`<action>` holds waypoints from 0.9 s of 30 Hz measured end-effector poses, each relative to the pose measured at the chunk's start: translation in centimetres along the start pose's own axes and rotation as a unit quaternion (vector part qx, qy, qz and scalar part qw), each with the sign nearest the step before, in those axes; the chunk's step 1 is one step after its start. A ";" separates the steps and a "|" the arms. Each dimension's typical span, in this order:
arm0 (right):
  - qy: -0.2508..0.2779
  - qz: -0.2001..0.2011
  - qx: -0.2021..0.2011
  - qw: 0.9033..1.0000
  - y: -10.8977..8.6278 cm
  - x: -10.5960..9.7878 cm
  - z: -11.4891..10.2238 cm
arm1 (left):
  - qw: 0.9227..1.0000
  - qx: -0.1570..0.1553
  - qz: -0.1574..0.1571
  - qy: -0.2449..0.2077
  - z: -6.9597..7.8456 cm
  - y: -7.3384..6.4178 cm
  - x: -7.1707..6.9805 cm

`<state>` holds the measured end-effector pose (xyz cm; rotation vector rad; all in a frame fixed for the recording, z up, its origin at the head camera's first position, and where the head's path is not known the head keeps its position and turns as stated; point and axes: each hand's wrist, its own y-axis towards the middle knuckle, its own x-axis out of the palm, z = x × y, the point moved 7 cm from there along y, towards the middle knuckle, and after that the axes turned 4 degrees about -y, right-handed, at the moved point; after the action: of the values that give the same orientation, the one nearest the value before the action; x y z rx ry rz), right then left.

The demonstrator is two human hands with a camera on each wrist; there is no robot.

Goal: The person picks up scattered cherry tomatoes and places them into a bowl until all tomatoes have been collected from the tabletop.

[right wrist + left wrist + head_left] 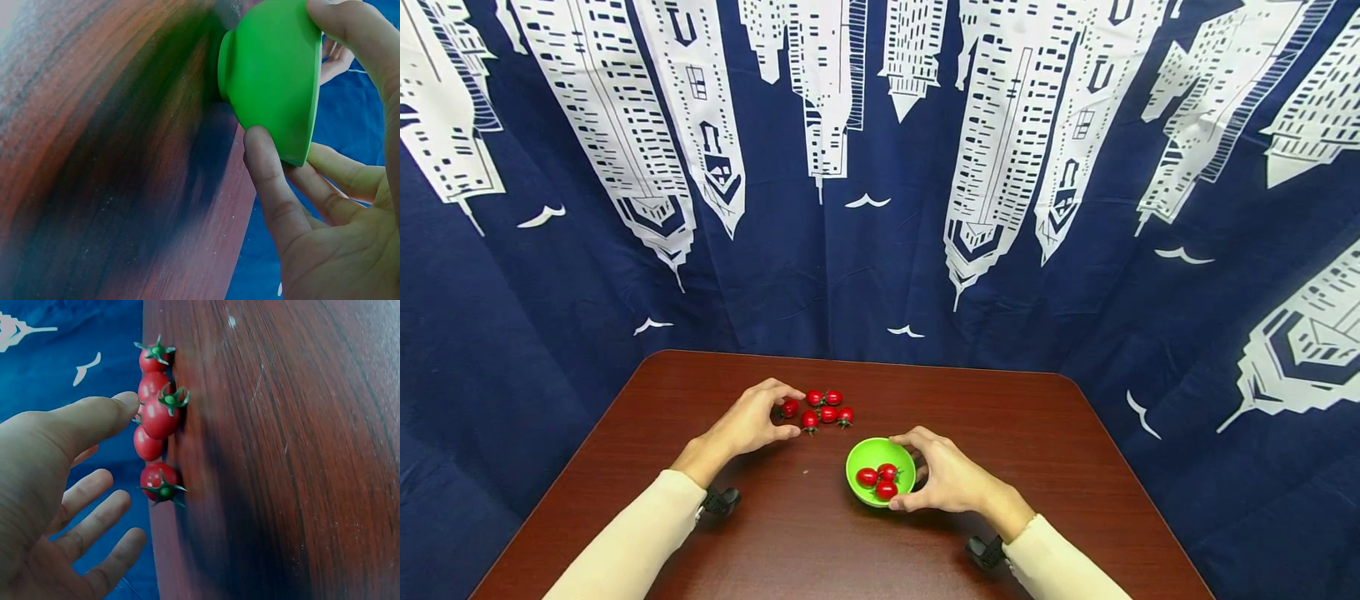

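In the head view my left hand (754, 418) reaches over a cluster of red cherry tomatoes (828, 413) with green stems. Its thumb and fingers are spread around the leftmost tomato (789, 408); in the left wrist view a gap shows between the fingers and that tomato (159, 482). My right hand (951, 475) holds the right side of a small green bowl (853, 467), thumb at the near rim and fingers on the far side. Three cherry tomatoes (886, 490) lie inside it. From the right wrist, fingertips press against the bowl's (275, 75) outer wall.
The dark red-brown wooden table (790, 533) has rounded far corners. Behind and beside it hangs a navy cloth (820, 275) printed with white buildings and birds. A dark strapped device (721, 502) sits on my left wrist, another (985, 552) on my right.
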<state>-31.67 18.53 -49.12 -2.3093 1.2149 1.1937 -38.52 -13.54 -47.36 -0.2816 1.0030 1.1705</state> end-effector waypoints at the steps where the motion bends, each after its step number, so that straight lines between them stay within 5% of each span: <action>1: 0.002 0.000 0.000 1.000 0.0 0.0 0.0 | 1.000 -0.003 0.001 -0.001 -0.2 0.0 0.0; 27: 0.000 -0.001 0.005 1.000 0.2 0.1 0.0 | 0.997 -0.069 0.015 -0.019 -3.8 1.6 1.2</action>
<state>-31.74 18.37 -49.12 -2.3034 1.2163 1.1838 -41.77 -14.68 -49.96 -0.3539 0.8971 1.2697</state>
